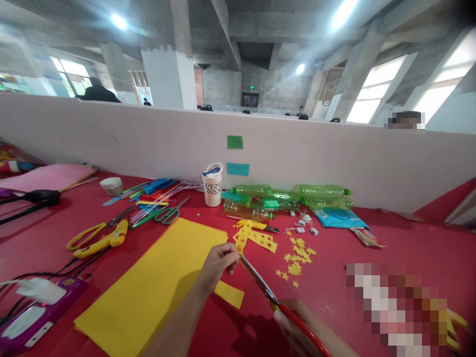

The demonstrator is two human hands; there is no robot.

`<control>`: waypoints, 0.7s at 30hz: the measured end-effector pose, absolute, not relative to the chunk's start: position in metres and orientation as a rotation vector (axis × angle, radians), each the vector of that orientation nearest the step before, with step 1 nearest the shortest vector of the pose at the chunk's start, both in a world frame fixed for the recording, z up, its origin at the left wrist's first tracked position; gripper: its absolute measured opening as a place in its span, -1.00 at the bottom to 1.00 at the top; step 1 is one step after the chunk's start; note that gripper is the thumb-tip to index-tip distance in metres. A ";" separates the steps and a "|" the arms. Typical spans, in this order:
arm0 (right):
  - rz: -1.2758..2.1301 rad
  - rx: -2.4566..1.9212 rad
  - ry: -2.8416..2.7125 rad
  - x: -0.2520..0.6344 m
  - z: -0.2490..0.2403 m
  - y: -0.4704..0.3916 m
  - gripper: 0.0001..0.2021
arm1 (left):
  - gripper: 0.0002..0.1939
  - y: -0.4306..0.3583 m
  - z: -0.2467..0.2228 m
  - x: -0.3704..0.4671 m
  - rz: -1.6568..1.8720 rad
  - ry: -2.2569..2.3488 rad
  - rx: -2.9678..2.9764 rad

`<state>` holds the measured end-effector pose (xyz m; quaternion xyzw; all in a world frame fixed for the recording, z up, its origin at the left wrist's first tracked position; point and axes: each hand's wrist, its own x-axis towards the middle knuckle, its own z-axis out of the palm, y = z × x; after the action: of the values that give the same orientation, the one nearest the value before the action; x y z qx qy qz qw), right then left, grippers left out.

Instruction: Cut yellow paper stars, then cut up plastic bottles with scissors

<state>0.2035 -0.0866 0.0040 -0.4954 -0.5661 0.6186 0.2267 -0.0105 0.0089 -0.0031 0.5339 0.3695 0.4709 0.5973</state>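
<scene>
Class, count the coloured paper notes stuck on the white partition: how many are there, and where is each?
2. The green note is the higher one; the blue note is directly below it, above the green bottles.

On the white partition (141, 144), a green paper square (235, 142) sits above a blue paper strip (238, 169). Near its foot stands a white lidded cup with dark markings (213, 192), with clear green plastic bottles (323, 191) lying to its right and a flat light-blue packet (344, 218) just beyond them. Farther left are grey-green-handled scissors (171, 213), a yellow glue gun (107, 242) beside yellow-handled scissors (86, 235), and a purple power strip (39, 317) holding a white plug (43, 290).
</scene>
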 end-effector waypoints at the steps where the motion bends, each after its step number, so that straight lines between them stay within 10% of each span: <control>1: 1.703 -1.375 -1.555 0.203 0.005 -0.087 -0.50 | -0.79 0.009 -0.003 -0.011 1.092 0.861 1.237; 21: 1.699 -1.419 -1.486 0.205 -0.002 -0.089 -0.50 | -0.79 0.006 -0.002 -0.007 1.102 0.831 1.247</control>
<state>0.2050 -0.0886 -0.0020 -0.5172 -0.5416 0.6194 0.2355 -0.0072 0.0064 -0.0017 0.5373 0.3581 0.4751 0.5978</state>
